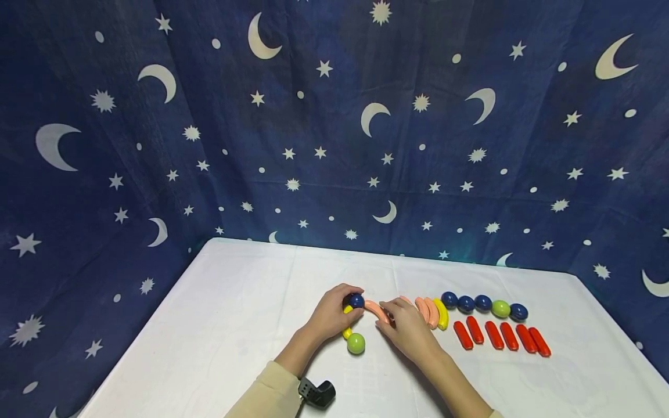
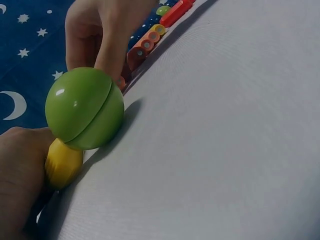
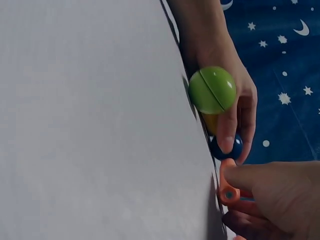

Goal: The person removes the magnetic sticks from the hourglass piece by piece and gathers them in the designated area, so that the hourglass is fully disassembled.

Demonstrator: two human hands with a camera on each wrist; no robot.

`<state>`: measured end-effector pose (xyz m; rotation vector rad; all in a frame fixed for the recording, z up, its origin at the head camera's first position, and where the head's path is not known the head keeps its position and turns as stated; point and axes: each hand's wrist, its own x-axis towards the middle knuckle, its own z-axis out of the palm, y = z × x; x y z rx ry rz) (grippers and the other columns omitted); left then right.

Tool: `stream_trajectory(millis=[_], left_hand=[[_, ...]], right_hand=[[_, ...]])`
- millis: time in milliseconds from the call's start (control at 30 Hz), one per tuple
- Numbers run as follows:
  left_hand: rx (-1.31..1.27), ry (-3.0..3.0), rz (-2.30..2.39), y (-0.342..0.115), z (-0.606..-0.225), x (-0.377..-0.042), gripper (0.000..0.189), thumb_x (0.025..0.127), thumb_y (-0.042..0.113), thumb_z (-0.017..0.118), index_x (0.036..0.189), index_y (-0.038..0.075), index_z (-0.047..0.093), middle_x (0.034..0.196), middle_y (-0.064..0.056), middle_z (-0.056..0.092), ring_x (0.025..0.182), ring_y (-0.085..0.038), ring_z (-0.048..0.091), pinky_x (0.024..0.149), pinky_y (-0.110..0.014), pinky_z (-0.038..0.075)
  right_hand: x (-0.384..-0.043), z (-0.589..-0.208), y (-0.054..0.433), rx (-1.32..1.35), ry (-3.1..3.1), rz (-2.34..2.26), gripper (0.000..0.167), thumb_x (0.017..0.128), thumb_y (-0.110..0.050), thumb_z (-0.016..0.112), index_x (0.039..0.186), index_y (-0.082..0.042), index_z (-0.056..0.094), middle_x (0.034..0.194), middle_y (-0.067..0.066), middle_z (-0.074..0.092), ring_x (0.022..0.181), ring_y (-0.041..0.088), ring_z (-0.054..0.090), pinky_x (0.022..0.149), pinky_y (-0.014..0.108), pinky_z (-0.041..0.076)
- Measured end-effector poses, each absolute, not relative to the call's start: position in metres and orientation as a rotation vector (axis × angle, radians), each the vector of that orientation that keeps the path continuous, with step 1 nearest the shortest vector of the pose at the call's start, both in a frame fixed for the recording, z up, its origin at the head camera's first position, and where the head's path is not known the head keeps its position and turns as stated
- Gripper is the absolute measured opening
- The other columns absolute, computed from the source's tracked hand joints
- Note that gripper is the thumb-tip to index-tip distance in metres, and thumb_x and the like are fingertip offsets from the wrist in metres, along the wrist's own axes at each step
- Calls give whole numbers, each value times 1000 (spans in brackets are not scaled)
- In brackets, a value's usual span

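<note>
My left hand [image 1: 325, 316] pinches a dark blue ball [image 1: 356, 301] between thumb and fingers. From that ball a yellow curved rod [image 1: 347, 333] runs toward me, partly behind the hand, to a glossy green ball [image 1: 356, 343] at its near end. My right hand [image 1: 412, 332] grips a salmon-pink curved rod [image 1: 374, 308], whose far end meets the blue ball. In the right wrist view, the thumb lies on this pink rod [image 3: 229, 186], and a round metallic spot shows at its near end. The left wrist view shows the green ball [image 2: 85, 108] up close, over the yellow rod [image 2: 64, 164].
Right of my right hand lie more pink curved rods [image 1: 427, 312] and a yellow one [image 1: 441, 314]. Beyond them is a row of blue balls [image 1: 466, 303] with one green ball [image 1: 500, 308]. Several red straight rods [image 1: 493, 335] lie in front. The white tabletop [image 1: 251, 290] meets a starry curtain [image 1: 334, 145].
</note>
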<state>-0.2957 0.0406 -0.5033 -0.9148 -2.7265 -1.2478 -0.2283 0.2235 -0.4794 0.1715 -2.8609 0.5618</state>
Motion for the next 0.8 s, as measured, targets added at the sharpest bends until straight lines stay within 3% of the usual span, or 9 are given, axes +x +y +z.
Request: stream_trajectory(millis=[533,800], left_hand=[[-994,-2701,-1264,41,-503,-296,36,84,23,71,118,14,65,117,0,65,110,-14,60,96,-30,48],[-964,-2718,-1258,40,-502,-294,36,85,23,69,120,14,64,119,0,64,113,-15,59,97,-32,48]], right_hand=[[-229,-491,219,132,-2775,625,28,75,-12,75,103,-8,71,87,0,65,79,10,54,65,27,43],[-228,-481,221,130,-2812,660,20,77,-13,75,96,-12,73,80,-5,63,71,8,48,62,24,37]])
